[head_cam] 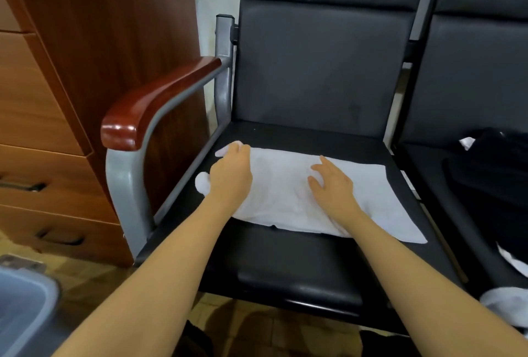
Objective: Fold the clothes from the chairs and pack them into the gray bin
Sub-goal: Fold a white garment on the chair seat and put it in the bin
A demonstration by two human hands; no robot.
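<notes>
Gray bin (25,296), contents perhaps unseen

- white garment (314,199): spread flat on black chair seat (285,259), folded to a rough rectangle, left end bunched at the seat edge
- black garment (491,179): crumpled heap on the next chair seat (423,162) to the right, white bits showing at its edges
- gray bin (23,308): on the floor at lower left, only one corner visible
</notes>
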